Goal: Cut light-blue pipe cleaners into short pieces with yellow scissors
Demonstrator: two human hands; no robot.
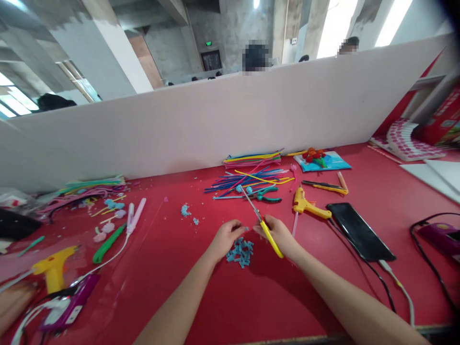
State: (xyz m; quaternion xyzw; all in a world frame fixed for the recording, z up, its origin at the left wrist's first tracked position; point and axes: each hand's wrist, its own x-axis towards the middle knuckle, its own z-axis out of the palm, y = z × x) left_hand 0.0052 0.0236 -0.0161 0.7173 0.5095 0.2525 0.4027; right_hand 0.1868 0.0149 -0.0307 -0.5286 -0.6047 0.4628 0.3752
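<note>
My right hand [277, 235] is closed around yellow-handled scissors [269, 235], whose blades point up and away to the left. Close by on the left, my left hand [229, 235] is pinched, with a small pale-blue piece at its fingertips. Just below both hands, a heap of short cut blue pieces [240, 252] lies on the red table [223, 302]. Beyond the scissor tips are a pair of teal-handled pliers [268, 194] and two light-blue fluffy balls [244, 189].
Coloured pipe cleaners [251, 160] lie along the white partition [187, 129]. On the right are a yellow glue gun [309, 206], a cabled phone [359, 230] and a utility knife [325, 187]. Another person's arm [16, 302] and a second glue gun [53, 268] are at left.
</note>
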